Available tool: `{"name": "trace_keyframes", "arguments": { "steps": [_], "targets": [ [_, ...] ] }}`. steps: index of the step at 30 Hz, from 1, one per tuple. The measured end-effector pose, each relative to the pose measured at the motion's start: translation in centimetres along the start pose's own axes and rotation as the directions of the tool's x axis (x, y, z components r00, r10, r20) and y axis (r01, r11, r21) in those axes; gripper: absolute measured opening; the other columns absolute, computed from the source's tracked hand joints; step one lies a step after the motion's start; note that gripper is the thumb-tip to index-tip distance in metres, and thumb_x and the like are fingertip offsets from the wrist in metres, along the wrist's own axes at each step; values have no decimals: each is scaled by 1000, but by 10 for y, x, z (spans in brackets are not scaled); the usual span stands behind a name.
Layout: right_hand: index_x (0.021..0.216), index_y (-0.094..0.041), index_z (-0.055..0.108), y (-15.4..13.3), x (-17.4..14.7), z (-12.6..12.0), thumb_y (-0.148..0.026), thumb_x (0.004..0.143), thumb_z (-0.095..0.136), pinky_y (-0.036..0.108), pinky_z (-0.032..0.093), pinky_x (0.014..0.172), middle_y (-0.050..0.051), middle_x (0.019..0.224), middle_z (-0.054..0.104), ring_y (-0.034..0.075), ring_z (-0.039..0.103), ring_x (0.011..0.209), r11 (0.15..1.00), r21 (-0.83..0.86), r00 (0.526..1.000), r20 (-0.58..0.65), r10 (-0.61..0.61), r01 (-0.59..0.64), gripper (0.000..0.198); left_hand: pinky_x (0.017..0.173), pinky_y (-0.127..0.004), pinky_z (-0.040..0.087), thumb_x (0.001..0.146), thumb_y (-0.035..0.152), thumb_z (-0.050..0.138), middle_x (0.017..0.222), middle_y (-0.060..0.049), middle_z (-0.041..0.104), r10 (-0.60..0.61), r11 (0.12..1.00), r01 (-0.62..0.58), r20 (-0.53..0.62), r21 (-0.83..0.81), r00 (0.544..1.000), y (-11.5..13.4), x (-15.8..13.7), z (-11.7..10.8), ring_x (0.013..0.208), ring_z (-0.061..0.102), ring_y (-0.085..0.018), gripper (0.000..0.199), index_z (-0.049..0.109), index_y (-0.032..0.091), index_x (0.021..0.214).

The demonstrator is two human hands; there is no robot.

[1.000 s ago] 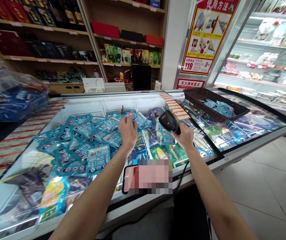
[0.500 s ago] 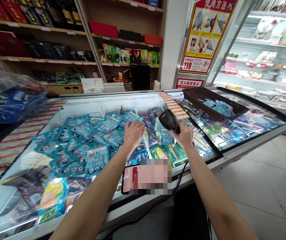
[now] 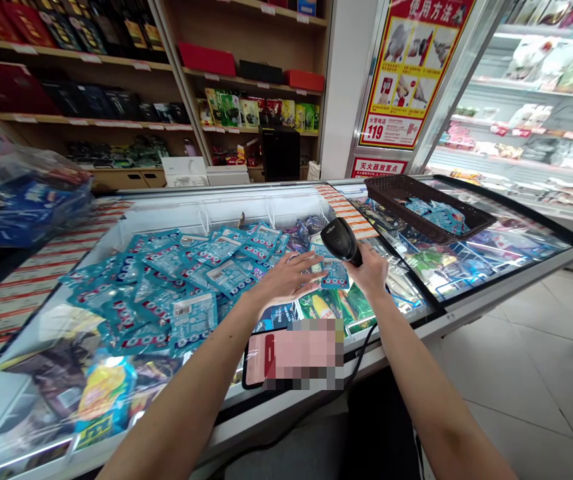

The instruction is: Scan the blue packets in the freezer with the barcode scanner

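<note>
1. Scanner [image 3: 339, 239] (black, corded) is sitting in the R hand [image 3: 371, 268], fingers wrapping its handle, head tilting up over the glass-topped case [image 3: 466, 308].
2. L hand [image 3: 290, 277] is showing no grip: fingers spreading wide, palm down, pointing twd blue pkts [image 3: 335, 275] by the scanner. Can't tell if it's touching any.
3. Step in hand, my read: L is tending pkts while R is keeping the scanner ready. Next move is prob. calling for a steady scanner & a barcode facing it.
4. Phone [image 3: 259, 360] is lying at the near edge, screen mostly pixelated.
5. Pile of blue pkts [image 3: 229, 277] is spreading left; brown basket [image 3: 423, 230] is holding more, far right.
</note>
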State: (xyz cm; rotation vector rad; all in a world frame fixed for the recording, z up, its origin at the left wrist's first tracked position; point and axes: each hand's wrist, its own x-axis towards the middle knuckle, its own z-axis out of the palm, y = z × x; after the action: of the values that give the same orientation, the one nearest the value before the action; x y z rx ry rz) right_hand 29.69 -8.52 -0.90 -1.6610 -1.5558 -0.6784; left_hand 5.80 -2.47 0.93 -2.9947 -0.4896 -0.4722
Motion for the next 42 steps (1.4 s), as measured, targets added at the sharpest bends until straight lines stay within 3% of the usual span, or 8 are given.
{"name": "trace_keyframes", "arguments": {
  "steps": [7, 13, 18, 26, 33, 35, 38, 42],
  "targets": [
    [102, -18, 63, 0, 0, 0, -40, 77, 57, 26, 37, 61, 5, 82, 65, 18, 59, 70, 1000, -21, 1000, 2, 15, -15, 33, 98, -40, 34, 91, 51, 36, 117, -5, 61, -179, 983, 173, -129, -52, 975, -5, -1, -2, 115, 49, -22, 39, 63, 25, 100],
    [100, -18, 63, 0, 0, 0, -44, 78, 56, 26, 36, 61, 5, 81, 65, 18, 58, 70, 1000, -17, 1000, -2, -4, 4, 34, 88, -43, 37, 75, 73, 45, 100, -11, 59, -496, 853, 520, -248, 42, 832, -2, 0, 1, 101, 51, -29, 59, 57, 19, 95],
    [99, -18, 63, 0, 0, 1, -41, 77, 56, 26, 36, 60, 5, 81, 64, 18, 58, 70, 1000, -19, 1000, 6, 6, -6, 32, 90, -44, 35, 68, 81, 43, 104, -14, 57, -603, 752, 648, -272, 118, 750, -1, 0, 6, 104, 49, -32, 74, 57, 17, 101],
    [98, -19, 64, -2, 0, 1, -41, 77, 58, 25, 36, 60, 5, 82, 65, 18, 58, 70, 1000, -6, 1000, -8, -3, 2, 31, 88, -45, 35, 72, 76, 45, 105, -13, 58, -526, 820, 569, -311, 63, 792, -13, -5, 17, 105, 49, -33, 64, 59, 22, 102],
    [98, -19, 64, -2, -1, 1, -42, 76, 59, 25, 36, 60, 5, 81, 66, 18, 58, 69, 1000, -21, 1000, -8, -4, 4, 32, 85, -41, 39, 77, 62, 55, 89, -5, 61, -552, 830, 490, -272, -265, 788, -19, -6, 12, 87, 59, -24, 65, 40, 22, 127],
    [98, -19, 64, -2, -1, 0, -43, 76, 59, 26, 35, 59, 5, 80, 66, 18, 58, 68, 1000, -23, 1000, -8, -7, 7, 33, 76, -36, 43, 81, 55, 54, 85, -4, 60, -596, 786, 470, -286, -403, 751, -23, -7, 11, 77, 60, -20, 65, 33, 22, 133],
    [98, -19, 64, -2, -1, 0, -43, 77, 59, 26, 35, 60, 5, 79, 65, 18, 58, 68, 1000, -22, 1000, -14, -8, 7, 32, 66, -30, 43, 84, 48, 54, 86, -3, 60, -687, 685, 426, -330, -591, 648, -28, -9, 14, 68, 57, -15, 68, 24, 21, 138],
    [98, -18, 64, -3, 0, -2, -42, 77, 58, 26, 35, 60, 5, 80, 65, 18, 58, 69, 1000, -14, 1000, 1, -20, 21, 32, 65, -29, 44, 83, 49, 54, 87, -4, 62, -767, 604, 415, -354, -680, 535, -31, -10, 14, 71, 56, -15, 50, 45, 18, 121]
  ]
}}
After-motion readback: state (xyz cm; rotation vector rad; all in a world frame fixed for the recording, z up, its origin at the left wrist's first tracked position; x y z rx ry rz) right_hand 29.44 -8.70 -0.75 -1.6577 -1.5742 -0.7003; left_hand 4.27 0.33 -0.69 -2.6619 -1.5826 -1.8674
